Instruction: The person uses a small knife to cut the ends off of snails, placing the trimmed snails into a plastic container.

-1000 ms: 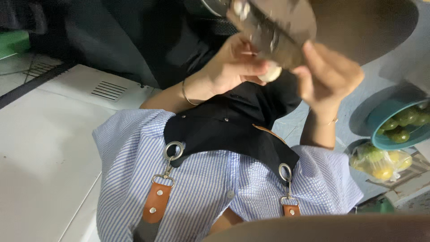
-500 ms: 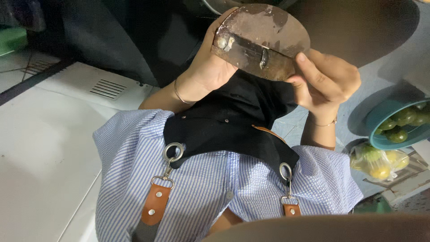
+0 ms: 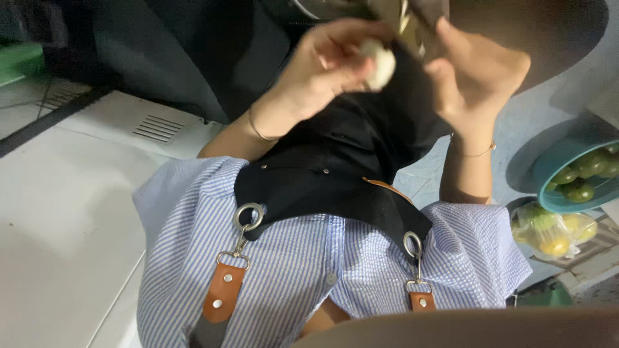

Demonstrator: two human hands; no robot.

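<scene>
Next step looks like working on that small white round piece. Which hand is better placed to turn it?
Left. The left hand pinches the white round piece in its fingertips, while the right hand is occupied gripping the blurred metal tool just above it.

I see one package: a clear plastic bag (image 3: pixel 553 231) low on my right. It is soft and round, with yellow and green fruit inside. It sits just under a blue bowl (image 3: pixel 548 193). I see no labels, signs or screens.
</scene>
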